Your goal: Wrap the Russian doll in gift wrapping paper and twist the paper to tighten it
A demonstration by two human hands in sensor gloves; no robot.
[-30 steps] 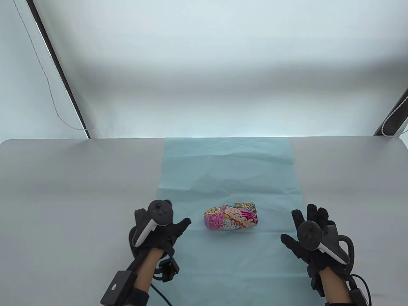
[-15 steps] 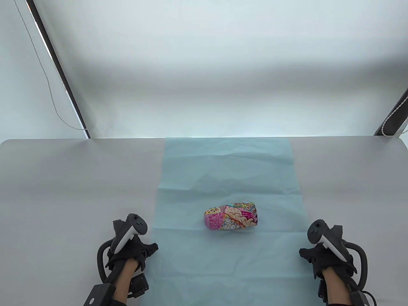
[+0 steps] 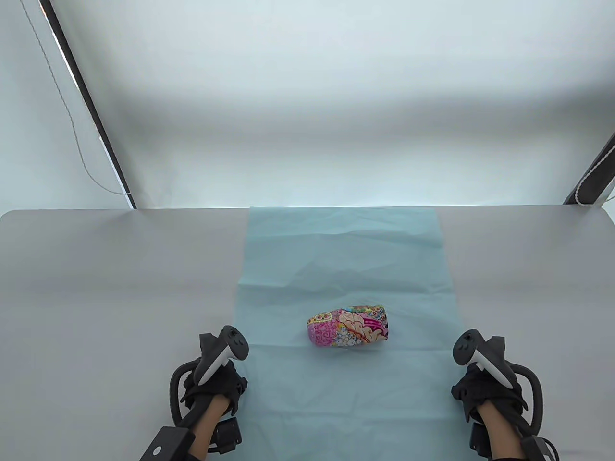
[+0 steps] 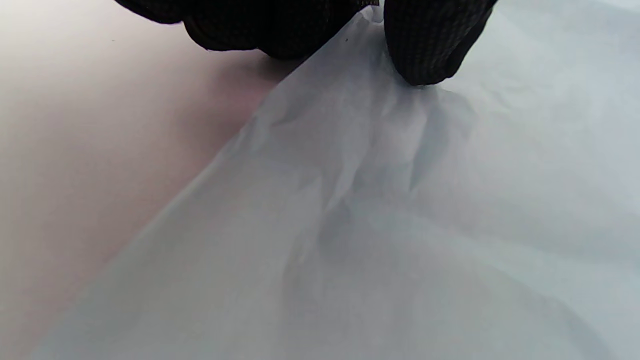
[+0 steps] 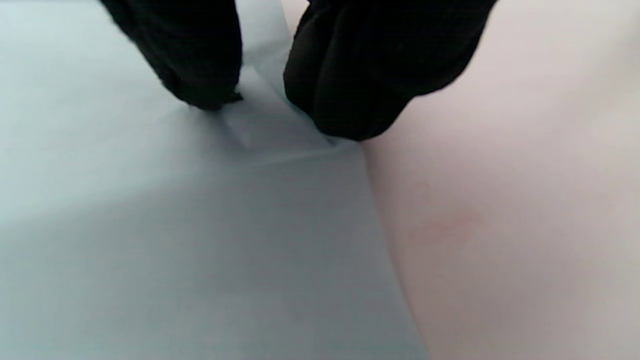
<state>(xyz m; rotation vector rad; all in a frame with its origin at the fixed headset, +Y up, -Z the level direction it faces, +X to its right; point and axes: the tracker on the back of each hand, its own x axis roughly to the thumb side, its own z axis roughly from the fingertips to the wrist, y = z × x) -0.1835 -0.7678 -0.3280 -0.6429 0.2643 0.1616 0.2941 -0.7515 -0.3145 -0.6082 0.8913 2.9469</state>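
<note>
The Russian doll (image 3: pixel 348 327), painted in pink and many-coloured flowers, lies on its side on a long light-blue sheet of wrapping paper (image 3: pixel 346 269). My left hand (image 3: pixel 226 384) sits at the sheet's left edge, nearer than the doll. In the left wrist view the thumb (image 4: pixel 430 45) and fingers (image 4: pixel 250 25) pinch the paper (image 4: pixel 400 225), which rises up between them. My right hand (image 3: pixel 473 389) is at the right edge. There the thumb (image 5: pixel 195 60) and fingers (image 5: pixel 360 75) close on a small lifted fold of the paper (image 5: pixel 175 225).
The grey table (image 3: pixel 120 288) stretches wide to both sides of the sheet. A white backdrop stands behind it, with a black pole (image 3: pixel 86 101) at the back left and another (image 3: pixel 593 173) at the back right.
Both hands drew back toward me and went from spread fingers to curled ones. The left hand then shifted right onto the paper's edge. The doll has not moved.
</note>
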